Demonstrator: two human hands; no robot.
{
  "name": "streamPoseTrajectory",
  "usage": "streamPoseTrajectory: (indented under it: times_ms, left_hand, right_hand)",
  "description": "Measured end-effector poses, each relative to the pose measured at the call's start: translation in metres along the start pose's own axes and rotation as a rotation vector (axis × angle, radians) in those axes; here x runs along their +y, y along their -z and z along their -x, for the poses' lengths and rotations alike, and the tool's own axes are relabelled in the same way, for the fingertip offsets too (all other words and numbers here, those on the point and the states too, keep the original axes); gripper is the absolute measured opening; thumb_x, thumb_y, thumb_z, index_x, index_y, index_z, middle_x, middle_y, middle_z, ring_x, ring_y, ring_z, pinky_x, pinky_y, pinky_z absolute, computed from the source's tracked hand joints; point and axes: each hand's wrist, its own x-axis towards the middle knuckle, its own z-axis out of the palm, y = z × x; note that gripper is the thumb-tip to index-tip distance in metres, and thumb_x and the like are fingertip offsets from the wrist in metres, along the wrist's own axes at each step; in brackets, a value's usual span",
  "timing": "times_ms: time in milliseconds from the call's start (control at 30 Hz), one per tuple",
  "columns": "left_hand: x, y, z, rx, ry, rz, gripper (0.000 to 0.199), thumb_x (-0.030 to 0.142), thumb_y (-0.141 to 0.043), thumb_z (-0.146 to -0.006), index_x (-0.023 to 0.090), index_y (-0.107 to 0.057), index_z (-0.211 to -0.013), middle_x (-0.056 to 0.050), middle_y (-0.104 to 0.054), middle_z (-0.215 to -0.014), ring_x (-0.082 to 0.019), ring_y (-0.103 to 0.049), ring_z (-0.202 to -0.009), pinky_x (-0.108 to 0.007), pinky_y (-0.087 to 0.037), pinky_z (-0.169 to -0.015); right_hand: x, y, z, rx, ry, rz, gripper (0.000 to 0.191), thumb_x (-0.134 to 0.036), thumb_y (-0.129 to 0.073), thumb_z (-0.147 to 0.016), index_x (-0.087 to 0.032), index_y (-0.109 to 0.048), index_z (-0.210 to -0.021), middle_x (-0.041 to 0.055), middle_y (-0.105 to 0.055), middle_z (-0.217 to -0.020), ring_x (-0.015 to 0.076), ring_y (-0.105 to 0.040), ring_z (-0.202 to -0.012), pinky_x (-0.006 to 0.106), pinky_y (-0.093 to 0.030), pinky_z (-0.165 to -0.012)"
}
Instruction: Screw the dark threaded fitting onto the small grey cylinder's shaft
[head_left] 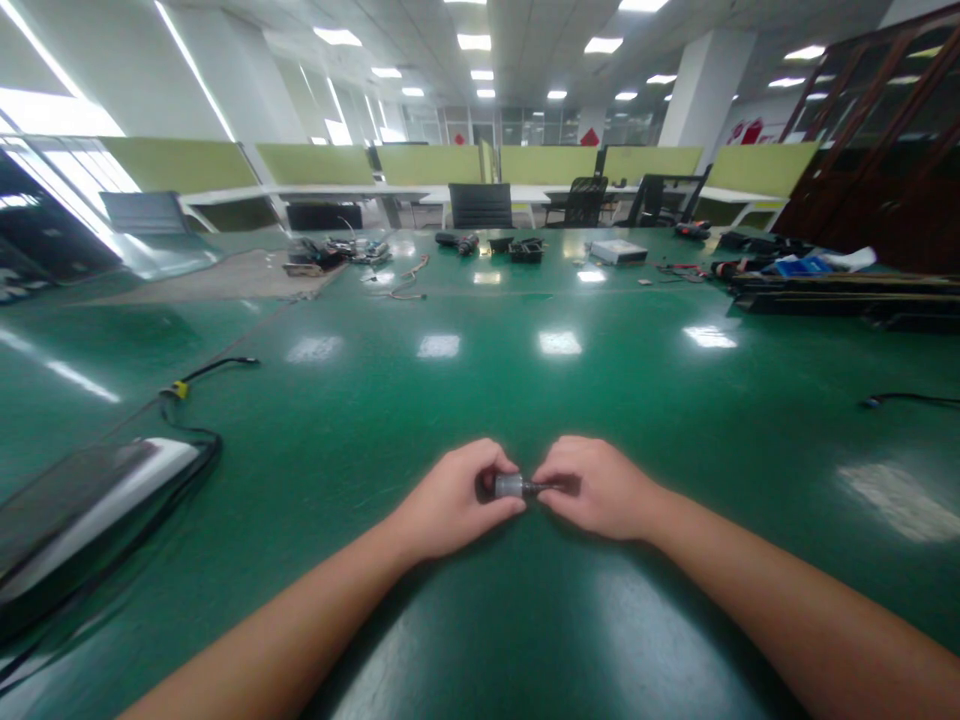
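Observation:
A small grey cylindrical piece point(510, 486) with a dark, narrow shaft lies level between my two hands, just above or on the green tabletop point(480, 390). My left hand point(466, 500) grips the thicker grey body between thumb and curled fingers. From the other side, my right hand point(592, 487) pinches the thin dark end between thumb and forefinger. The fingertips of both hands are close together but apart. The exact kind of the piece is too small and blurred to tell, and its ends are partly hidden by my fingers.
At the left stands a dark-topped device with a white edge point(161, 460), beside a black cable point(217, 365). Another cable point(911, 399) reaches in from the right. Along the far side lie a power drill point(466, 243), a flat silvery box point(617, 251) and dark panels point(840, 297).

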Motion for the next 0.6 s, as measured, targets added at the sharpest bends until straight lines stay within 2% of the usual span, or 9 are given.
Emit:
streamPoseTrajectory:
  times_ms: [300, 500, 600]
  left_hand:
    - [0.0001, 0.0003, 0.0, 0.004, -0.007, -0.027, 0.022, 0.033, -0.075, -0.082, 0.018, -0.062, -0.094, -0.001, -0.062, -0.088, -0.017, -0.058, -0.079, -0.028, -0.044, -0.07]
    - [0.0015, 0.0004, -0.0005, 0.002, 0.005, -0.009, 0.02, 0.031, -0.074, -0.082, 0.019, -0.062, -0.093, -0.001, -0.062, -0.087, -0.017, -0.058, -0.078, -0.027, -0.044, -0.07]
    - [0.0021, 0.0006, -0.0005, 0.002, 0.003, -0.011, 0.02, 0.031, -0.074, -0.082, 0.019, -0.062, -0.093, -0.001, -0.062, -0.087, -0.018, -0.058, -0.078, -0.027, -0.044, -0.07]
  right_hand:
    - [0.0027, 0.0025, 0.0024, 0.009, 0.011, 0.004, 0.012, -0.013, -0.069, -0.081, -0.02, -0.074, -0.09, 0.0033, -0.072, -0.084, 0.0181, -0.062, -0.08, 0.03, -0.047, -0.075]
    - [0.0026, 0.002, 0.0029, 0.007, -0.015, 0.021, 0.008, -0.022, -0.075, -0.081, -0.02, -0.072, -0.088, 0.0031, -0.071, -0.083, 0.0181, -0.061, -0.08, 0.03, -0.046, -0.073]
    - [0.0031, 0.001, 0.0031, 0.005, -0.033, 0.034, 0.006, -0.021, -0.073, -0.082, -0.02, -0.072, -0.088, 0.0026, -0.07, -0.083, 0.0179, -0.061, -0.08, 0.03, -0.045, -0.073]
